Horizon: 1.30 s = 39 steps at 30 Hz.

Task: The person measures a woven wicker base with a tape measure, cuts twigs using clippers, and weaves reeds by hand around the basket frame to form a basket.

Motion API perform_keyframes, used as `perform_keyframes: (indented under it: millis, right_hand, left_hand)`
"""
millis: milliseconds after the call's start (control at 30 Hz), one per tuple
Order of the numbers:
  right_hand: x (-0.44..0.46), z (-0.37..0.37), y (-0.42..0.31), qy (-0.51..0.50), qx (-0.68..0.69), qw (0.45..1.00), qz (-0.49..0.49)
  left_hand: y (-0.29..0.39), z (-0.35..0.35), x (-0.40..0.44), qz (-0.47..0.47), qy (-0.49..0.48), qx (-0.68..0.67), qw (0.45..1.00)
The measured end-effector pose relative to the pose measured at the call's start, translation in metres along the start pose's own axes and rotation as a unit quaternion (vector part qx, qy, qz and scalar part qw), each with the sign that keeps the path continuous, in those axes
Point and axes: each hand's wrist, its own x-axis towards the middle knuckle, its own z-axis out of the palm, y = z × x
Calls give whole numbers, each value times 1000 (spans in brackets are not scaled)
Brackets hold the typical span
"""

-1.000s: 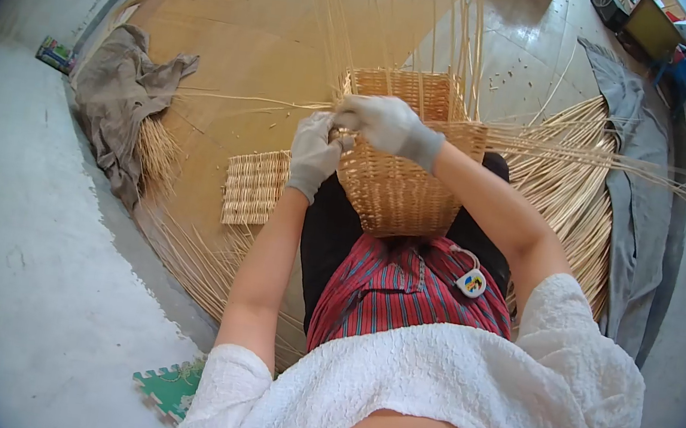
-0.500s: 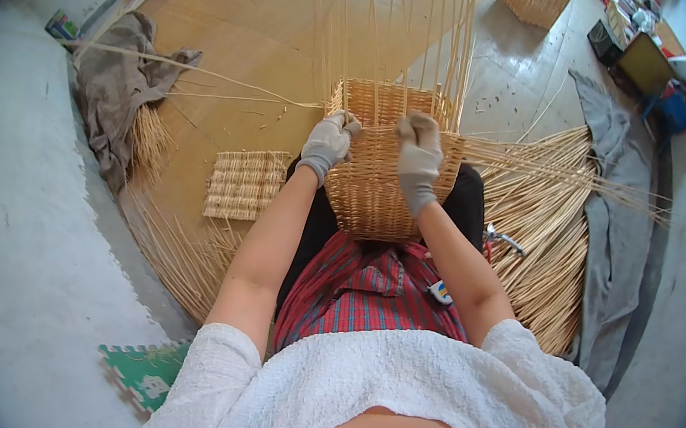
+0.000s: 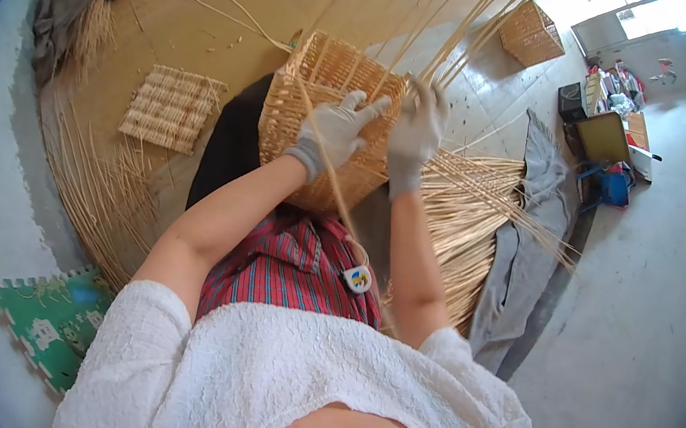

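A partly woven basket (image 3: 285, 124) rests on my lap, tilted, with long upright stakes (image 3: 462, 31) rising from its far sides. My left hand (image 3: 338, 131), in a pale work glove, lies against the near wall with its fingers spread. One loose strand (image 3: 334, 185) runs from the rim across my left wrist down to my lap. At the basket's right corner is my gloved right hand (image 3: 417, 133), close to the stakes. Its fingers are blurred, so I cannot make out what they hold.
A bundle of strands (image 3: 466, 230) lies to the right on grey cloth (image 3: 535, 239). To the left are a flat woven panel (image 3: 171, 107) and loose strands (image 3: 96, 181). A finished-looking basket (image 3: 531, 35) stands farther back. A tape measure (image 3: 358, 279) sits on my lap.
The basket has turned and tilted on my lap, and the view has swung right. My left hand has spread from a closed grip at the rim. The right hand has moved to the corner.
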Motion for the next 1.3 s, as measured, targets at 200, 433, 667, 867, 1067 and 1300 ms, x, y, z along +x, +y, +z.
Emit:
perform_keyframes:
  millis: [200, 433, 667, 867, 1067, 1300]
  right_hand:
    - [28, -22, 32, -40, 242, 957, 154]
    - [-16, -37, -26, -67, -155, 985, -45]
    - [28, 72, -71, -341, -9, 929, -145]
    - [36, 113, -67, -230, 18, 971, 67]
    - [74, 117, -92, -124, 101, 987, 33]
    - [54, 116, -114, -117, 171, 977, 52]
  left_hand:
    - [18, 13, 16, -99, -88, 60, 989]
    - [0, -10, 45, -71, -116, -28, 990]
    - [-100, -18, 11, -86, 355, -199, 910]
    - [-139, -6, 45, -151, 290, -467, 821]
    - [-140, 9, 52, -155, 246, -433, 853]
    - [-145, 7, 49, -110, 255, -386, 880]
